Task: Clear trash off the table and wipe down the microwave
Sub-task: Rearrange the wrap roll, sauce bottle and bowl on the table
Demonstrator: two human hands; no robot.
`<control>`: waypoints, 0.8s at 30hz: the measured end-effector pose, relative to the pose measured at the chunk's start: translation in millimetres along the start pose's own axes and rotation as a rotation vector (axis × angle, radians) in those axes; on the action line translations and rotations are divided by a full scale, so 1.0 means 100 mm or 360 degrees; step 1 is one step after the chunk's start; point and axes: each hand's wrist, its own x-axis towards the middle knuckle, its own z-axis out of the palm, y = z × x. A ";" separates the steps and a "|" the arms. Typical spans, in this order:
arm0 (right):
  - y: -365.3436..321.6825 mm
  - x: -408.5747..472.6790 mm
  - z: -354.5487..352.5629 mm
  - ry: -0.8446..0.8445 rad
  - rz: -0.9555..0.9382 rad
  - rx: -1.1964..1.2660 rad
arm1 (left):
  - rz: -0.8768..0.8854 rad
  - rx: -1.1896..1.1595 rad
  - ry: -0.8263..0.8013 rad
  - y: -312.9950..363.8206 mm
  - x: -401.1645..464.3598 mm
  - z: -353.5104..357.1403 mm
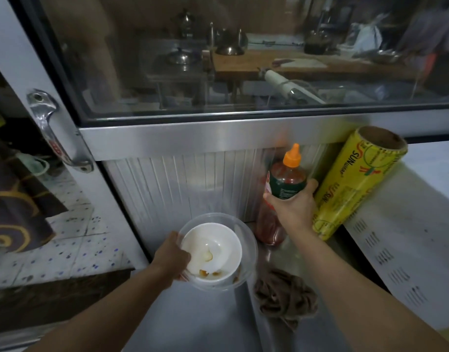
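A white disposable bowl [219, 246] with orange food scraps sits inside a clear plastic lid or container, low in the middle of the head view. My left hand [171, 255] grips its left rim. My right hand [292, 208] is wrapped around a chili sauce bottle [288, 180] with an orange cap, held upright near the metal wall. Behind the bottle stands a reddish plastic bag or pouch [268, 226]. A crumpled brown rag [284, 295] lies on the steel table [205, 323] below my right arm. The white microwave [409, 237] with vent slots fills the right side.
A yellow roll of cling wrap [355, 182] leans against the microwave and the wall. A glass-fronted metal cabinet [218, 138] rises behind the table. A door with a metal handle [55, 133] stands at the left, over tiled floor.
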 end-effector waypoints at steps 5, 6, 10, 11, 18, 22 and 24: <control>0.03 -0.03 -0.04 -0.0046 -0.0012 0.0070 | 0.0031 0.0004 -0.0083 -0.01 0.11 0.00; 0.03 -0.03 -0.06 -0.0088 -0.0002 0.0070 | 0.0043 0.0010 -0.0088 -0.02 0.14 -0.01; 0.05 -0.13 -0.18 -0.0204 0.0091 0.0026 | 0.0048 0.0013 -0.0106 -0.04 0.20 -0.01; 0.07 -0.18 -0.23 -0.0213 0.0123 0.0006 | 0.0048 0.0013 -0.0125 -0.04 0.21 -0.01; 0.35 -0.80 -0.58 -0.0807 0.0311 -0.0620 | 0.0028 -0.0043 -0.0260 -0.07 0.13 0.01; 0.56 -1.06 -0.61 -0.1087 0.0371 -0.0883 | -0.0012 -0.0007 -0.0281 -0.13 0.08 0.02; 0.67 -1.12 -0.59 -0.1202 0.0299 -0.1131 | -0.0026 0.0006 -0.0307 -0.17 0.07 0.04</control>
